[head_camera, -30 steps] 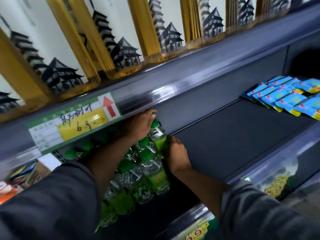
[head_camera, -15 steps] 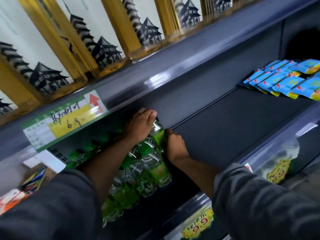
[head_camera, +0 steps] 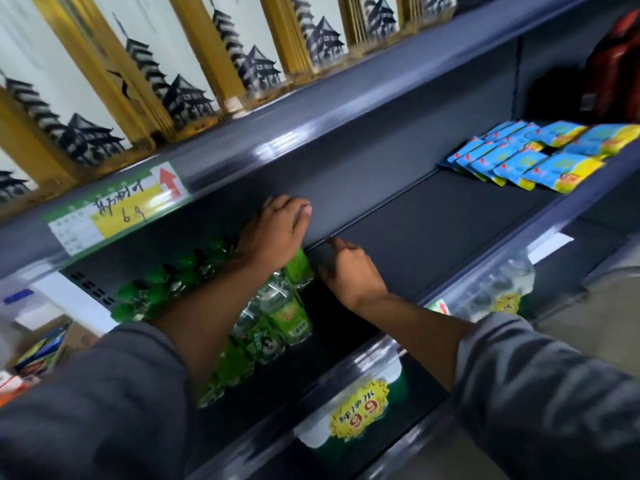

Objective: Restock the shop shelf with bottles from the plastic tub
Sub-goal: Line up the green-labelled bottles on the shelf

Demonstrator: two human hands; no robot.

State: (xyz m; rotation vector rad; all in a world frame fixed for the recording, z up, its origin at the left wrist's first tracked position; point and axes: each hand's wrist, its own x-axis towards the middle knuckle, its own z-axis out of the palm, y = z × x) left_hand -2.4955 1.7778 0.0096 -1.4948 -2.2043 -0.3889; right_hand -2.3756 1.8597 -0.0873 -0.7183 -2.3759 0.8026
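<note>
Two grey sleeves reached into the dark shelf. The bottles were clear plastic with green caps and green labels, lying in rows at its left end; about four showed plainly, the rest blurred. The left hand lay flat, fingers straight, atop the farthest bottle. The right hand, loosely curled beside it, held nothing visible.

The bottles stand in rows at the left end of the shelf. The left hand lies on top of the rearmost bottle, the right hand just right of it. Packets lie far right. Boxes line the shelf above, a price tag on its edge.
</note>
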